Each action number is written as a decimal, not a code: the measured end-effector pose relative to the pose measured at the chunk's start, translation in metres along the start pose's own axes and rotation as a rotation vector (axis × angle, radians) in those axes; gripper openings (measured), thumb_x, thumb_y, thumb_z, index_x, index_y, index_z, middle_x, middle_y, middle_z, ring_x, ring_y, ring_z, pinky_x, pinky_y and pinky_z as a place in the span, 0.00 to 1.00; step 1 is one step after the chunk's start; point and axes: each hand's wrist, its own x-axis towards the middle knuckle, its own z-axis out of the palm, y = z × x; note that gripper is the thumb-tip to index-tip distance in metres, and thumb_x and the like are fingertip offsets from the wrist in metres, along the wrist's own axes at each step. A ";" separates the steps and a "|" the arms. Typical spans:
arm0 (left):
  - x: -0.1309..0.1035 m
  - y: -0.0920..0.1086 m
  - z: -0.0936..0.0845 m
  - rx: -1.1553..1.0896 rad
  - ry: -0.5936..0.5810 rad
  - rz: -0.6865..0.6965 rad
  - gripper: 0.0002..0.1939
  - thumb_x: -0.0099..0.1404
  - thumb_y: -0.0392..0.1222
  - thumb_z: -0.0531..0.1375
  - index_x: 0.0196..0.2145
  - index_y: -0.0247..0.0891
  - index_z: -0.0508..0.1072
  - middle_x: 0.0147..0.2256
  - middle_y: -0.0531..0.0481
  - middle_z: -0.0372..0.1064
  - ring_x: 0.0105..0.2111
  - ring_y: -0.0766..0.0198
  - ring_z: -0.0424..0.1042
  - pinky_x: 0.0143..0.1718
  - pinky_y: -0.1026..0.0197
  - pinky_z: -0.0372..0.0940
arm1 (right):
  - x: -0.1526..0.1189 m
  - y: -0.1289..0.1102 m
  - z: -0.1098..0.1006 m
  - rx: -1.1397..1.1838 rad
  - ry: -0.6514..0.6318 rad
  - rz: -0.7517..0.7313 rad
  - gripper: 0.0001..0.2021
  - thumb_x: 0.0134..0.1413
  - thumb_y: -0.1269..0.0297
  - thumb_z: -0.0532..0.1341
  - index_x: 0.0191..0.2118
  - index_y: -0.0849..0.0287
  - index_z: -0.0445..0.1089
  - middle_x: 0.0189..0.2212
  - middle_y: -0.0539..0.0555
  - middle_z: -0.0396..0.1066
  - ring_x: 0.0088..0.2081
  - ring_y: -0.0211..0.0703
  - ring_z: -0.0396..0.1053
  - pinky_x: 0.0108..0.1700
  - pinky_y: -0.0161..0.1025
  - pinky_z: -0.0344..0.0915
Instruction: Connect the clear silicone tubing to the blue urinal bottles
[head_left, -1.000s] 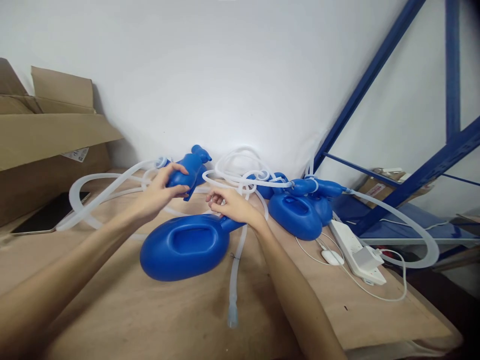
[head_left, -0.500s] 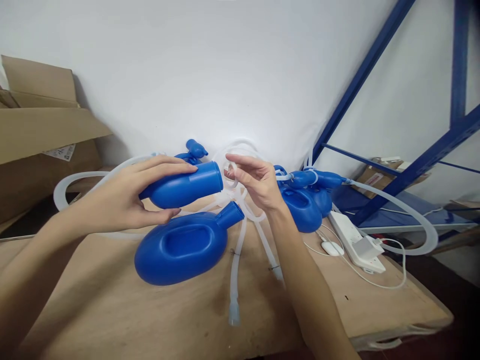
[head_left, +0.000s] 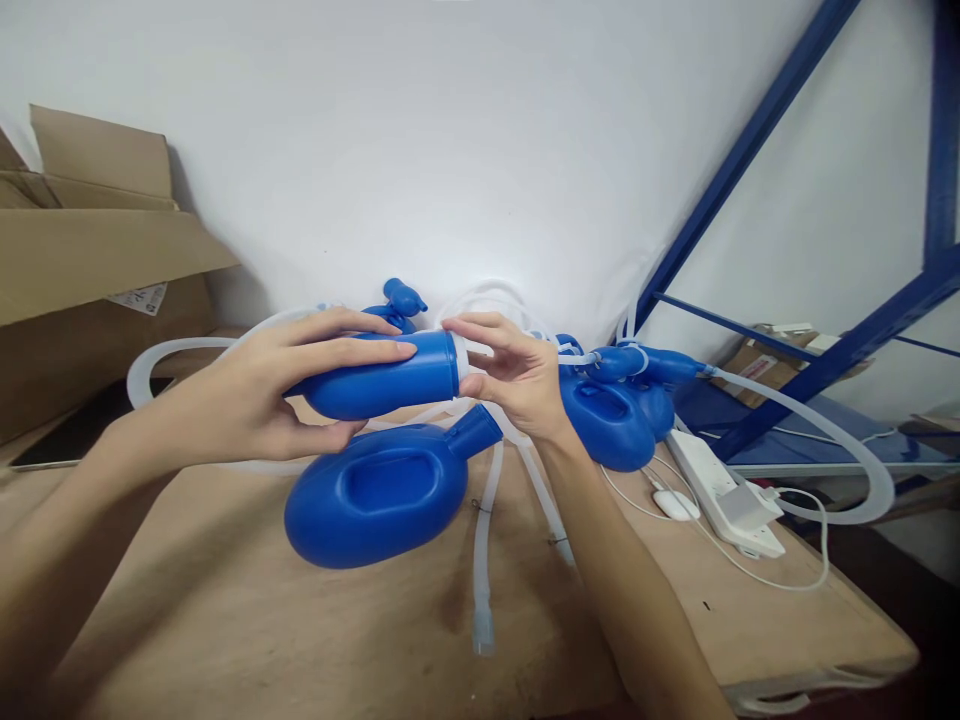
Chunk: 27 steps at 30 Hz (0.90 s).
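Observation:
My left hand (head_left: pixel 300 385) is wrapped round a blue plastic funnel piece (head_left: pixel 390 378) with a wide round mouth facing right. At that mouth, thumb and fingers of my right hand (head_left: pixel 521 375) grip a white cap (head_left: pixel 462 365), which touches the rim. A pale stem sticks out from the cap towards my right palm. Just below the held piece, a blue plastic bottle (head_left: pixel 375 495) with a recessed handle lies on the wooden table (head_left: pixel 315 640), its neck pointing up to the right.
Translucent hoses (head_left: pixel 486 570) trail over the table. More blue bottles (head_left: pixel 611 420) and a white power strip (head_left: pixel 724 495) with cables lie at right. A cardboard box (head_left: pixel 97 260) stands at left, a smaller blue piece (head_left: pixel 403 298) by the wall, a blue metal rack (head_left: pixel 750 170) at right.
My right hand has brought the white cap against the mouth of the blue funnel piece; before, there was a gap between them. The view has shifted slightly.

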 end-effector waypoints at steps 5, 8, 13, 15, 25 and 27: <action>-0.003 0.006 -0.002 -0.004 0.001 -0.018 0.30 0.64 0.50 0.66 0.63 0.64 0.72 0.64 0.53 0.70 0.57 0.48 0.75 0.59 0.48 0.73 | -0.003 -0.014 0.001 -0.105 -0.009 -0.112 0.23 0.51 0.43 0.76 0.51 0.44 0.82 0.53 0.54 0.74 0.59 0.54 0.72 0.62 0.55 0.74; -0.006 0.007 -0.001 -0.002 -0.014 -0.006 0.32 0.64 0.49 0.67 0.65 0.66 0.70 0.65 0.54 0.69 0.57 0.48 0.75 0.56 0.51 0.73 | -0.003 -0.017 -0.003 -0.155 -0.054 -0.179 0.19 0.55 0.50 0.75 0.53 0.42 0.81 0.52 0.53 0.74 0.57 0.52 0.73 0.61 0.53 0.75; -0.005 -0.001 0.005 0.006 0.000 0.006 0.31 0.65 0.52 0.69 0.64 0.65 0.70 0.63 0.53 0.70 0.56 0.49 0.76 0.56 0.52 0.72 | -0.004 -0.004 -0.009 -0.196 -0.063 -0.146 0.23 0.52 0.45 0.75 0.53 0.43 0.81 0.52 0.54 0.72 0.57 0.51 0.71 0.53 0.49 0.81; -0.004 -0.005 0.008 0.035 0.036 0.049 0.32 0.66 0.53 0.69 0.65 0.65 0.69 0.62 0.51 0.71 0.55 0.50 0.77 0.56 0.52 0.72 | -0.004 0.002 -0.009 -0.179 -0.065 -0.136 0.25 0.50 0.45 0.76 0.54 0.44 0.81 0.52 0.54 0.71 0.57 0.51 0.71 0.52 0.48 0.81; -0.002 -0.012 0.009 0.011 0.021 -0.028 0.27 0.65 0.57 0.68 0.61 0.57 0.76 0.60 0.49 0.73 0.54 0.49 0.76 0.57 0.51 0.71 | -0.002 0.002 -0.007 -0.175 -0.095 -0.146 0.23 0.57 0.51 0.74 0.58 0.41 0.79 0.55 0.54 0.73 0.58 0.50 0.72 0.62 0.51 0.74; -0.002 -0.012 0.010 0.021 0.014 -0.062 0.27 0.64 0.59 0.68 0.60 0.56 0.76 0.60 0.48 0.73 0.54 0.48 0.76 0.58 0.50 0.70 | -0.002 -0.001 -0.007 -0.195 -0.110 -0.111 0.23 0.57 0.50 0.74 0.58 0.41 0.79 0.55 0.54 0.73 0.59 0.51 0.72 0.61 0.51 0.75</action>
